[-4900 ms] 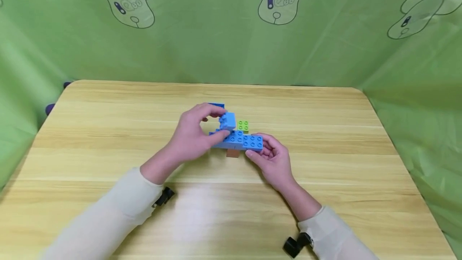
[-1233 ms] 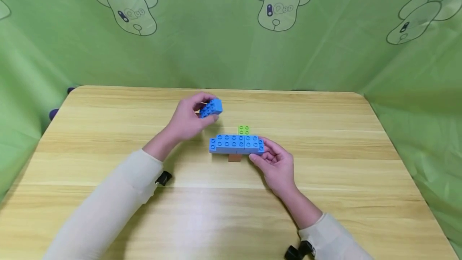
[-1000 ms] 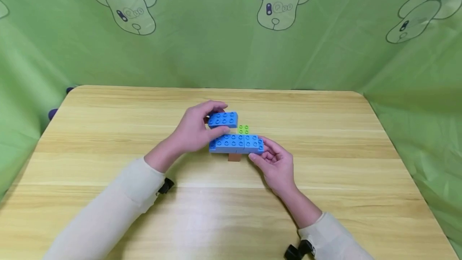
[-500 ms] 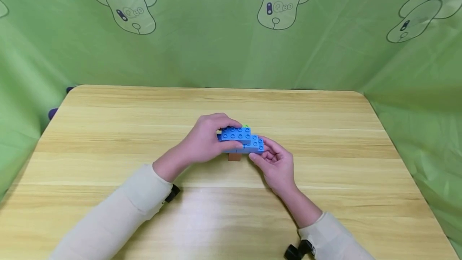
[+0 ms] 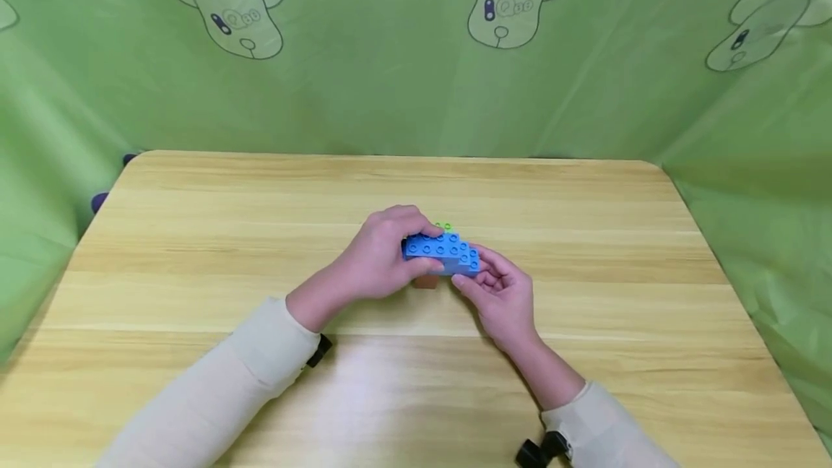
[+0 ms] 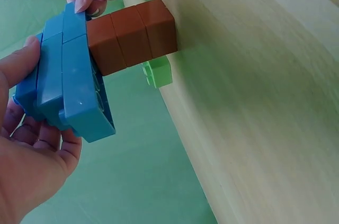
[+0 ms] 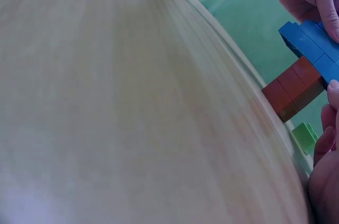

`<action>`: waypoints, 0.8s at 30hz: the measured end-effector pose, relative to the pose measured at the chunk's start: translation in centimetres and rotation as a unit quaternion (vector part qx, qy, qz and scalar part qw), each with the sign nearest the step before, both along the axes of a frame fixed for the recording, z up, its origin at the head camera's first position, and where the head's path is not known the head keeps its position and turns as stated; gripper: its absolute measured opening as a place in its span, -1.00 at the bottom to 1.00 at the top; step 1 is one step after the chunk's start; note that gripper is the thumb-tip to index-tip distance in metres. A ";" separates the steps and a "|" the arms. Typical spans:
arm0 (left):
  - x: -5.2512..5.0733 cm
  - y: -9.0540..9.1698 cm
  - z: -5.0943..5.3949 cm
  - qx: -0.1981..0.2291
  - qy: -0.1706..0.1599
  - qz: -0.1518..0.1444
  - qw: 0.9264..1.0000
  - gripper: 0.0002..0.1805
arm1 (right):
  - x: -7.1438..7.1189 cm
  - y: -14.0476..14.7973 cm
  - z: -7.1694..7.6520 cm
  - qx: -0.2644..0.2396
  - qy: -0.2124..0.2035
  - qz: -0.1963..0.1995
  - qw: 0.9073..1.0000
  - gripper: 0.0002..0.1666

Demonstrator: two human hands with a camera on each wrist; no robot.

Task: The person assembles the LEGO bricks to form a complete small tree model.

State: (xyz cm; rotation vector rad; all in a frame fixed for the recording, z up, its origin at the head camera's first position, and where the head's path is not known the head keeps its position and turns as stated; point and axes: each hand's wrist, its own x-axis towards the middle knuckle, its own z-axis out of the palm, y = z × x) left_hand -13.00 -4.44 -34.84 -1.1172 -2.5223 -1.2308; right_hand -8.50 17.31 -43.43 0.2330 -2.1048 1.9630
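My left hand (image 5: 377, 255) grips a blue toy brick (image 5: 432, 248), thumb on its near side and fingers on its far side. This brick sits on top of the wider blue brick layers (image 6: 73, 75), covering their left part in the head view. My right hand (image 5: 503, 302) pinches the right end of those layers between thumb and fingers. A column of several stacked brown bricks (image 6: 132, 34) stands under the blue ones, upright on the table. In the right wrist view the brown column (image 7: 295, 87) meets the blue bricks (image 7: 312, 44) from below.
Behind the blue bricks a light green brick (image 5: 445, 227) stands on the wooden table (image 5: 416, 396), partly hidden. A green curtain (image 5: 390, 78) printed with animal heads hangs past the table's far edge. Black cameras (image 5: 542, 448) are strapped to the sleeves.
My left hand has brought the blue brick from the far left, turned it studs up and set it on the blue layers, then shifted slightly right. My right hand has kept its hold.
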 end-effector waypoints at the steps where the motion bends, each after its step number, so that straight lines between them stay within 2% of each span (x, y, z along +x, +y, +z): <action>1: 0.0 0.0 0.0 0.000 0.000 0.002 1.000 -0.62 | 0.0 0.0 0.1 0.002 0.000 0.000 1.000 -0.45; 9: 0.2 0.3 -0.1 -0.002 -0.012 0.015 1.000 -0.64 | 0.0 -0.1 0.1 -0.002 -0.006 -0.003 1.000 -0.45; 16: 0.2 0.1 -0.9 0.006 -0.017 0.016 1.000 -0.63 | -0.2 0.3 0.1 0.009 -0.019 0.028 0.999 -0.44; 20: 0.2 0.0 -1.2 0.012 -0.020 0.017 1.000 -0.60 | -0.8 1.5 0.7 0.079 -0.041 0.076 0.993 -0.39; 24: 0.4 -0.3 -1.5 0.025 -0.028 0.016 0.999 -0.57 | -2.4 2.9 1.1 0.210 -0.014 0.083 0.974 -0.38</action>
